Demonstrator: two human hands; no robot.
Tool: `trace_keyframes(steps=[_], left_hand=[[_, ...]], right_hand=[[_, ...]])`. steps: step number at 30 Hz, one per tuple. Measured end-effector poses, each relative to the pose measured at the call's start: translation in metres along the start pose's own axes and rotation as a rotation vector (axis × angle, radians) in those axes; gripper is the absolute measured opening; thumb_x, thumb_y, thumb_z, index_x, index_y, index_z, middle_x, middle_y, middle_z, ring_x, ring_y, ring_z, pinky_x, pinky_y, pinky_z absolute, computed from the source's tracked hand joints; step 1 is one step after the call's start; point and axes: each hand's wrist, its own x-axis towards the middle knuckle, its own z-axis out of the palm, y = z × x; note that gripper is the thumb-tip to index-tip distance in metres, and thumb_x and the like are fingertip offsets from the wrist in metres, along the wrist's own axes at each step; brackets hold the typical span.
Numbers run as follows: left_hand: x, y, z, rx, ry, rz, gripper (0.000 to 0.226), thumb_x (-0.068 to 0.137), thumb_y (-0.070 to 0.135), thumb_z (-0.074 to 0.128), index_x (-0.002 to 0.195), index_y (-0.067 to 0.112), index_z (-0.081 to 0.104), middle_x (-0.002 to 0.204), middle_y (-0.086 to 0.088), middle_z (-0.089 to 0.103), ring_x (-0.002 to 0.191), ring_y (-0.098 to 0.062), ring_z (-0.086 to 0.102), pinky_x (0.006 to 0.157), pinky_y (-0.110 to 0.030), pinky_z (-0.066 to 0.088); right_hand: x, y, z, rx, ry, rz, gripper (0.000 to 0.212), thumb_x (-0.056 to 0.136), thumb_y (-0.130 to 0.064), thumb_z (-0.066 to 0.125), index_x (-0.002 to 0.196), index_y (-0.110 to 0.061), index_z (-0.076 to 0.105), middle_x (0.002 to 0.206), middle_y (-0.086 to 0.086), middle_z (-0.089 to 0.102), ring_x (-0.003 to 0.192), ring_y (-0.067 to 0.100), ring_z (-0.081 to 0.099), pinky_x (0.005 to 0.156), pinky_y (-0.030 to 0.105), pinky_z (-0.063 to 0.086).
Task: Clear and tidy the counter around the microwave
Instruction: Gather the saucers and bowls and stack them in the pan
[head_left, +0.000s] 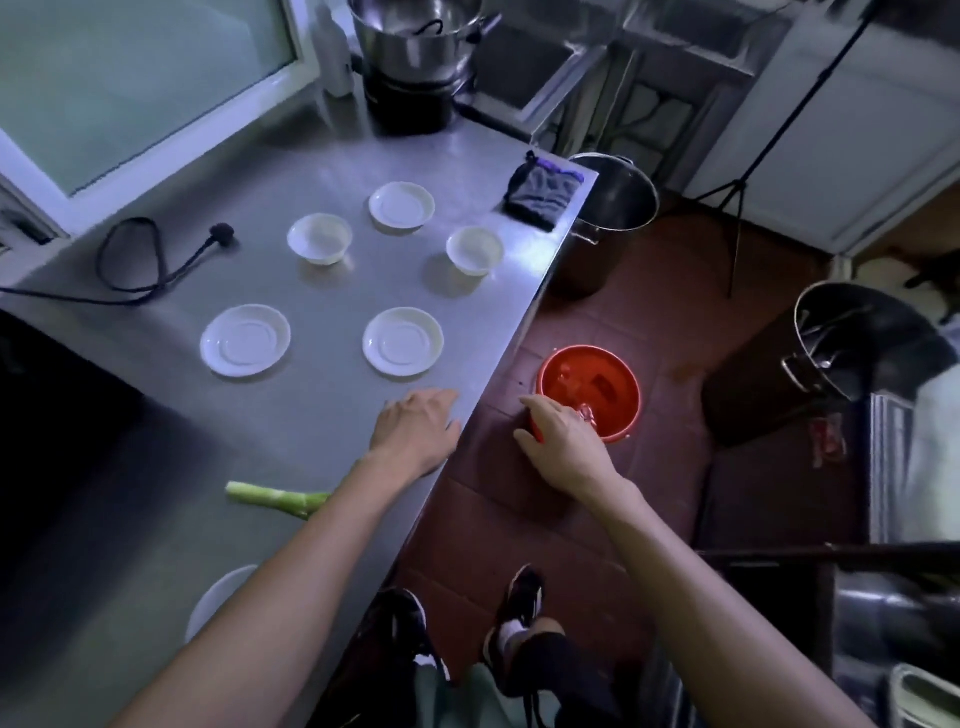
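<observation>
A pale green leek stalk lies flat on the stainless steel table near its front edge, long axis running left to right and slightly downward to the right; its narrow cut end points left and its right end disappears under the left forearm. It sits behind and to the left of the left hand, apart from it, with no grip on it. That hand rests palm down at the table's edge, fingers loosely spread, holding nothing. The right hand hangs off the table over the red tiled floor, above the near rim of a round orange plastic bucket; whether its grip holds anything cannot be told. Farther back, three white saucers and two white bowls stand apart on the table.
</observation>
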Motion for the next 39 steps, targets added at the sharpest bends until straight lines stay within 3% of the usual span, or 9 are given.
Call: trace_keyframes(steps=[6,13,21,28,33,39], left_hand=[[0.068,0.037,-0.018,0.068,0.002,-0.010,0.044,0.096,0.038,0.047,0.137,0.024,0.052,0.134,-0.006,0.059,0.121,-0.029,0.052,0.100,-0.042,0.041],[0.119,0.064,-0.037,0.060,0.013,-0.154,0.046,0.099,0.039,0.045,0.143,0.025,0.048,0.140,-0.003,0.056,0.126,-0.027,0.050,0.101,-0.041,0.039],[0.141,0.046,-0.045,-0.048,0.034,-0.311,0.046,0.101,0.041,0.043,0.145,0.027,0.046,0.146,0.000,0.051,0.133,-0.024,0.045,0.103,-0.039,0.037],[0.178,-0.006,-0.049,-0.151,0.056,-0.389,0.046,0.100,0.037,0.043,0.145,0.027,0.046,0.148,0.003,0.048,0.134,-0.022,0.044,0.107,-0.036,0.035],[0.206,-0.034,-0.054,-0.174,0.086,-0.368,0.045,0.101,0.038,0.044,0.144,0.027,0.046,0.148,0.006,0.048,0.132,-0.020,0.045,0.103,-0.033,0.037],[0.227,-0.063,-0.058,-0.198,0.099,-0.376,0.044,0.098,0.038,0.048,0.140,0.025,0.051,0.141,0.004,0.055,0.128,-0.021,0.049,0.101,-0.036,0.042]], right_hand=[[0.062,0.043,-0.030,-0.014,-0.011,-0.042,0.041,0.095,-0.028,0.057,0.134,-0.018,0.053,0.135,0.004,0.058,0.121,0.029,0.056,0.087,0.048,0.050],[0.140,0.092,-0.066,0.008,-0.042,-0.108,0.050,0.092,-0.032,0.061,0.140,-0.019,0.054,0.137,0.003,0.059,0.124,0.029,0.057,0.096,0.046,0.051],[0.212,0.090,-0.065,-0.024,-0.122,-0.196,0.054,0.091,-0.037,0.061,0.141,-0.022,0.051,0.138,-0.002,0.056,0.128,0.027,0.051,0.099,0.046,0.046],[0.285,0.051,-0.057,-0.161,-0.193,-0.248,0.067,0.090,-0.042,0.062,0.150,-0.025,0.036,0.161,0.005,0.029,0.146,0.026,0.027,0.109,0.047,0.032],[0.335,0.028,-0.052,-0.273,-0.174,-0.261,0.078,0.086,-0.050,0.066,0.151,-0.028,0.031,0.163,0.005,0.019,0.146,0.029,0.021,0.106,0.046,0.031],[0.384,0.013,-0.041,-0.343,-0.261,-0.216,0.096,0.083,-0.061,0.065,0.157,-0.036,0.009,0.167,0.003,-0.001,0.152,0.031,0.000,0.117,0.052,0.019]])
